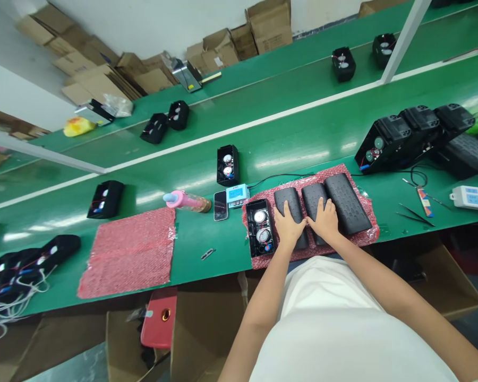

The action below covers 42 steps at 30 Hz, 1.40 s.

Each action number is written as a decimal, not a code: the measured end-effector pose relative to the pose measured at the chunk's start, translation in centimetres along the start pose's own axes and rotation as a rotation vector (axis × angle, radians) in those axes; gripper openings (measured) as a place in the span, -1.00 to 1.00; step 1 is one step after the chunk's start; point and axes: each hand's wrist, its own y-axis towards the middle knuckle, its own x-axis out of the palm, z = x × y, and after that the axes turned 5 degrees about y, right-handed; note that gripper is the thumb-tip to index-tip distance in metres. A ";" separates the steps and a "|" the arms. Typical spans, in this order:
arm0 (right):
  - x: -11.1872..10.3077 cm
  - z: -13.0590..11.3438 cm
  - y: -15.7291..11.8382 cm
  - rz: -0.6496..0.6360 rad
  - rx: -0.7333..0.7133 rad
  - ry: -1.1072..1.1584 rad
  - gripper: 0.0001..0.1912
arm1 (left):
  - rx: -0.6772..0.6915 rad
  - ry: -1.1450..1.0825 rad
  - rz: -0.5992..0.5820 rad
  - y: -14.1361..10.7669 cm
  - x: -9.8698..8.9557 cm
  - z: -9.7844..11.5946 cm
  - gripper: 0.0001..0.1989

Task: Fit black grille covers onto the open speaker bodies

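Three black textured covers lie face up on pink bubble wrap (362, 191). My left hand (289, 225) rests with fingers apart on the left cover (286, 197). On the middle cover (314, 193) lies my right hand (324, 220), its fingers spread and its thumb close to my left thumb. The right cover (347, 204) sits just beyond my right hand. At the left end of the wrap is an open black housing (260, 228) with two round white parts and red and blue wires inside.
Left of the wrap are a phone (220, 206), a small meter (238, 195) and a pink bottle (189, 201). Black housings (384, 143) stand at the right, near tweezers (416, 215) and a power strip (473, 197). Another pink sheet (129, 252) lies left.
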 end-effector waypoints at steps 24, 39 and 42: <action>-0.2 0.4 1.1 -0.055 0.007 0.128 -0.28 | -0.022 0.159 -0.017 1.0 2.0 1.2 -0.06; 0.5 0.0 2.0 -0.111 -0.052 0.145 -0.25 | 0.029 0.277 -0.086 2.1 2.7 1.1 -0.06; 0.0 0.1 1.9 -0.096 -0.069 0.146 -0.25 | 0.012 0.236 -0.237 2.1 1.0 1.1 0.04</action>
